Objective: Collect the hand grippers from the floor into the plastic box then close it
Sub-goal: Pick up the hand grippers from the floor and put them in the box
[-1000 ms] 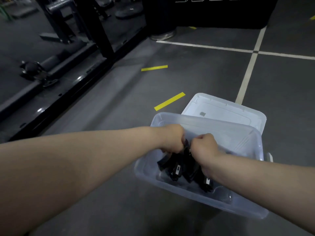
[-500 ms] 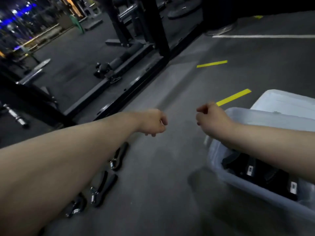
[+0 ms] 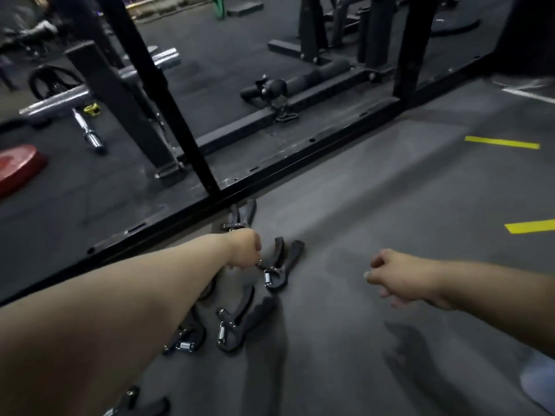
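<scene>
Left hand (image 3: 243,249): your left hand is low over the grey floor (image 3: 375,205), arm stretched forward. Its fingers are curled under, and the knuckles sit right at the spring end of the nearest hand gripper (image 3: 280,265). This view does not show whether they pinch it or only touch it.
Right hand (image 3: 402,277): out ahead on your right and well apart from the left, curled into a fist with nothing in it, above bare floor.
Hand grippers: these have black handles and silver springs, and they lie in a loose row beside your left forearm.
Far gripper (image 3: 240,216): just beyond your left hand, close beside the black base rail (image 3: 300,151) of the rack.
Third gripper (image 3: 240,322): nearer to you than the one at your knuckles, handles pointing up and to the right.
Fourth gripper (image 3: 186,340): partly hidden under your forearm, with its spring showing.
Fifth gripper (image 3: 138,403): at the bottom edge, cut off by the frame.
Plastic box (image 3: 537,385): only a pale, blurred corner shows at the lower right edge, below your right forearm.
Surroundings: two yellow tape strips (image 3: 501,142) lie on the floor to your right. A red weight plate (image 3: 18,166) and a chrome barbell end (image 3: 87,130) lie behind the rail on the left.
</scene>
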Demonstrator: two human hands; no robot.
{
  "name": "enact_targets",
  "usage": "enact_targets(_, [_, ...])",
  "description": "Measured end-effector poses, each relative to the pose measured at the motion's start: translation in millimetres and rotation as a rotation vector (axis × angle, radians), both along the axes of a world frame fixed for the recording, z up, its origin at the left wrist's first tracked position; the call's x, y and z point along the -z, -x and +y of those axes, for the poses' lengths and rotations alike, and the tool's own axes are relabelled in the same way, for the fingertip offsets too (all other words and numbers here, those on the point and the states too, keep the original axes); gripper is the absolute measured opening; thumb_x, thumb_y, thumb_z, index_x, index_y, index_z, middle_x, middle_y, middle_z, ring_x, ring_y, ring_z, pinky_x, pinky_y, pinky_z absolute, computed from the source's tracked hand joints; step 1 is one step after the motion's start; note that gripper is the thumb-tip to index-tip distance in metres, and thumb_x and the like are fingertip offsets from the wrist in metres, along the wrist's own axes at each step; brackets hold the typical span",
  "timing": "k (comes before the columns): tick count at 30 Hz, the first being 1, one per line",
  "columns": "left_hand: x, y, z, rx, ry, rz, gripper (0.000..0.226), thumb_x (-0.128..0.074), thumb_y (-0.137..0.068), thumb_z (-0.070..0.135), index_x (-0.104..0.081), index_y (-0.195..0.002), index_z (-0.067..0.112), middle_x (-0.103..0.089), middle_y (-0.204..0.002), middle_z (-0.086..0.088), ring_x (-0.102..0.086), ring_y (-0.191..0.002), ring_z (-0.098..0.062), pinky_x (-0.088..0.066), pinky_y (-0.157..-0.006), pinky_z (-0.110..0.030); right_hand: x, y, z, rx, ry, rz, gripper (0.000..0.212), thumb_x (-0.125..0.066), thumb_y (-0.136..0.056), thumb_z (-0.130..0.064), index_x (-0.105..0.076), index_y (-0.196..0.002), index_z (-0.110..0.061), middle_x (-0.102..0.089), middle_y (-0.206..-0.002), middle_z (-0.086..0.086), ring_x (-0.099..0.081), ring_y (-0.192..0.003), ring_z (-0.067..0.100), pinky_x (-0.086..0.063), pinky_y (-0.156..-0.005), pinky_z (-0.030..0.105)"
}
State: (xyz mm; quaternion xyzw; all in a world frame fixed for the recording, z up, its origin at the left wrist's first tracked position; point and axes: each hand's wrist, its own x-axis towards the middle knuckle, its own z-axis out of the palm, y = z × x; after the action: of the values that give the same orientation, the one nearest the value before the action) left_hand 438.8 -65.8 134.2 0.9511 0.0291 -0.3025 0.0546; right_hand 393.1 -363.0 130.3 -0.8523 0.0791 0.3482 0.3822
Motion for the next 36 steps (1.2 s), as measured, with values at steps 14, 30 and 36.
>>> enact_targets(14, [90.9, -45.9, 91.3, -0.18, 0.182, -0.146, 0.045, -0.057, -0.089, 0.019, -0.055, -0.133, 0.015, -0.052, -0.138, -0.009, -0.054, -0.123, -0.027, -0.044, -0.1, -0.028, 83.1, -61.0, 184.0, -0.288, 0.207, -0.138, 0.052, -0.053, -0.092, -0.021, -0.041, -0.143, -0.02, -0.048, -0.135, 0.012, -0.055, -0.117, 0.032, -0.047, -0.097, 0.034])
enact_targets(30, [151.7, -97.6, 143.5, -0.008, 0.098, -0.194, 0.061, -0.058, -0.086, 0.021, -0.042, -0.14, 0.043, -0.009, -0.161, 0.005, -0.023, -0.14, -0.033, -0.027, -0.115, -0.042, 108.9, -132.6, 295.0, -0.568, 0.292, -0.231, 0.057, -0.05, -0.098, -0.027, -0.031, -0.151, -0.019, -0.035, -0.15, 0.011, -0.044, -0.133, 0.032, -0.038, -0.109, 0.035])
enact_targets(36, [145.2, -79.0, 142.0, -0.008, 0.19, -0.232, 0.046, -0.061, -0.08, 0.036, -0.051, -0.125, 0.031, -0.037, -0.131, -0.005, -0.041, -0.119, -0.032, -0.037, -0.104, -0.039, 125.1, -128.7, 299.5, -0.591, 0.392, -0.203, 0.063, -0.055, -0.089, -0.019, -0.031, -0.146, -0.029, -0.036, -0.14, 0.011, -0.049, -0.122, 0.034, -0.046, -0.101, 0.041])
